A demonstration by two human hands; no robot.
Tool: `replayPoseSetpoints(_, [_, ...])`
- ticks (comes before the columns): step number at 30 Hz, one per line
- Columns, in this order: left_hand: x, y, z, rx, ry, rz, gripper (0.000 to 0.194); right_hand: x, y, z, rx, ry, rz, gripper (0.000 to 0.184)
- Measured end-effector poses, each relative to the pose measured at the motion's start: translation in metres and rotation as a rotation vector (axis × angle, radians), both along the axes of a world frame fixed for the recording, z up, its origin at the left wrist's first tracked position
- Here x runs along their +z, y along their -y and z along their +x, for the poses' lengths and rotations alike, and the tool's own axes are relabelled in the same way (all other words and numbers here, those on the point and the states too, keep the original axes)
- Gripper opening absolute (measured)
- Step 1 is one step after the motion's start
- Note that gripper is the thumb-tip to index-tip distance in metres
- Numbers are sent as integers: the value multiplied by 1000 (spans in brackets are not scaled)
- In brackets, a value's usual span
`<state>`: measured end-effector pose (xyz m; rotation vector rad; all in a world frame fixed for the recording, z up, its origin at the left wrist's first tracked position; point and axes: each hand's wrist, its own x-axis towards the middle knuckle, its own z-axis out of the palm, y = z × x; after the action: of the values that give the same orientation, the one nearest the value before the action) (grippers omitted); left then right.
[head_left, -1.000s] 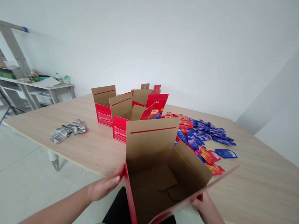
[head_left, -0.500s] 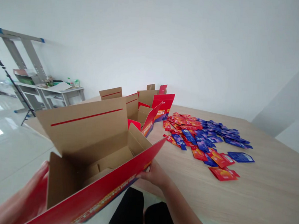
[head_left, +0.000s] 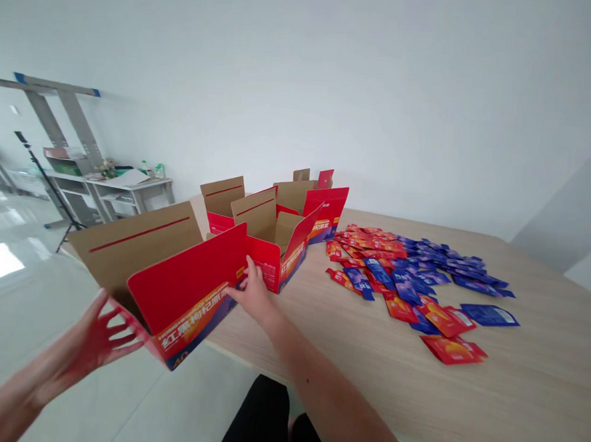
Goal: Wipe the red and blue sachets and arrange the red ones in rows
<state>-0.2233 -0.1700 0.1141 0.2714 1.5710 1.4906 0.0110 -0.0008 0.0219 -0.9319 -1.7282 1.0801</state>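
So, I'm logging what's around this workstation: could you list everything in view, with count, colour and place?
held box: one, red outside, brown inside, between both hands
other open boxes: at least three, red and brown, on table
red-orange sachets: many, heaped right of boxes
blue sachets: many, mostly right of the red-orange
table: one, light wood colour, centre to right
desks: at least two, pale, far left
tripod: one, black, far left
wall: white, behind
floor: pale, lower left
left hand: one, box's left end
right hand: one, box's right end
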Motion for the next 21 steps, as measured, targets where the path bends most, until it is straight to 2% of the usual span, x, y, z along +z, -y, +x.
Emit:
replayPoseSetpoints(3, [-8, -28, 12, 10, 22, 27, 42, -23, -5, -5, 12, -126, -79, 111])
replayPoseSetpoints(6, [-18, -53, 26, 56, 13, 78, 38, -36, -13, 9, 0, -108, -33, 104])
replayPoseSetpoints(9, [-27, -73, 38, 56, 15, 163, 29, -39, -27, 31, -115, 14, 39, 95])
replayPoseSetpoints(13, [-40, -93, 53, 70, -45, 254, 20, -39, -48, 57, -251, 82, 36, 94])
replayPoseSetpoints(17, [-69, -95, 71, 106, -198, 308, 13, -46, -63, 74, -337, 83, 48, 93])
replayPoseSetpoints(21, [-106, -93, 89, 160, -431, 297, 42, -56, -78, 87, -429, 75, 77, 87])
